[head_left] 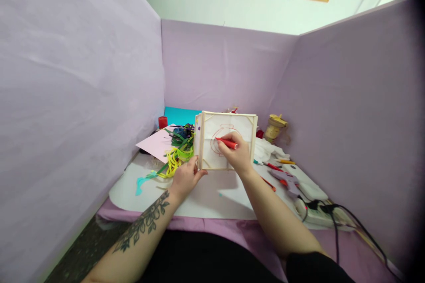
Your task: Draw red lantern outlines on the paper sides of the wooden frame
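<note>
Framed panel (212,124), partly behind right hand (235,151), beside paper strips (174,158)

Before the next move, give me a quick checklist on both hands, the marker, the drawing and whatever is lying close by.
1. Left hand gripping the framed panel at its lower left corner: ok.
2. Right hand holding the red marker, tip towards the panel: ok.
3. Round red outline fully closed: cannot tell, the right hand covers part of it.
4. Paper strips well away from the left hand: not ok, they lie close beside it.
5. Glue gun away from both hands: ok, it lies to their right.
6. Glue gun cold: cannot tell.
</note>
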Tool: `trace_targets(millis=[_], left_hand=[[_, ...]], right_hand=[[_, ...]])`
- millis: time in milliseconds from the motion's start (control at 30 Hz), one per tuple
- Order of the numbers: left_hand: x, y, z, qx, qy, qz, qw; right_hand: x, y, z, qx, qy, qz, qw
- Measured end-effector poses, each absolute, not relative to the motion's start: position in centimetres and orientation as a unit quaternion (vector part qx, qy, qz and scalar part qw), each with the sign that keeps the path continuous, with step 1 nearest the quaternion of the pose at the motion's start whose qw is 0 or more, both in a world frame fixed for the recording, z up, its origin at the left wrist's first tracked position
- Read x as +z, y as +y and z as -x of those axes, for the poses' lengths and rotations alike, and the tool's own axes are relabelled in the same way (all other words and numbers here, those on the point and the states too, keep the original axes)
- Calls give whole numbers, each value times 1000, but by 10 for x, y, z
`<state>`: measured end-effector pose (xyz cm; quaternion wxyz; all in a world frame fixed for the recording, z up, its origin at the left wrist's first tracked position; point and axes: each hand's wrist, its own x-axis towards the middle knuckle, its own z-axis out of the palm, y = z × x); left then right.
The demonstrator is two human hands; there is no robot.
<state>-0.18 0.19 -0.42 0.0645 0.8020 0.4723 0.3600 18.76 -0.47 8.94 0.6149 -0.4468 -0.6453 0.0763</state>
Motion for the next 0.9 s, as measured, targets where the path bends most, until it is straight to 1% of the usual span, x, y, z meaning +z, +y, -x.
trace_targets(millis=[900], left_hand=[[-3, 1, 2, 371, 465, -800, 75]], right_hand=[[86, -4, -190, 82, -667, 435, 599]])
